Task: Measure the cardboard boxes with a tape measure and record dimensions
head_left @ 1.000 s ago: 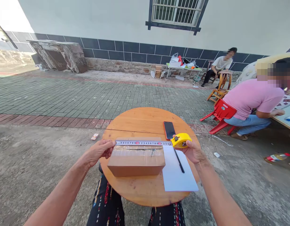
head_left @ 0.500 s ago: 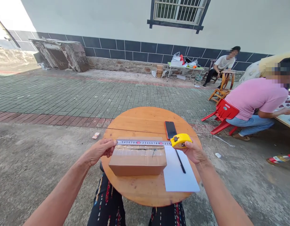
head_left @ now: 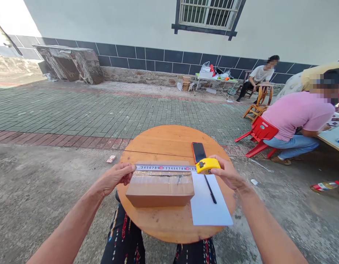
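A brown cardboard box (head_left: 160, 187), sealed with clear tape, sits on a round wooden table (head_left: 164, 223). Across its top runs the pulled-out blade of a yellow tape measure (head_left: 207, 166), numbers facing up. My left hand (head_left: 120, 176) pinches the blade's end at the box's left edge. On the right, my right hand (head_left: 227, 173) grips the yellow case just past the box's right edge, fingers around its far side and thumb at its front. Below that hand lie a white sheet of paper (head_left: 206, 212) and a black pen (head_left: 211, 190).
A phone (head_left: 198, 151) in a red case lies behind the tape measure. To the right, a person in a pink shirt (head_left: 298, 110) sits on a red plastic chair (head_left: 261, 132). A bottle (head_left: 325, 186) lies on the ground. Farther back stands a cluttered folding table (head_left: 216, 79).
The yellow case has shifted slightly left, with a little less blade showing. My right hand's fingers now reach over the case. My left hand holds the same spot.
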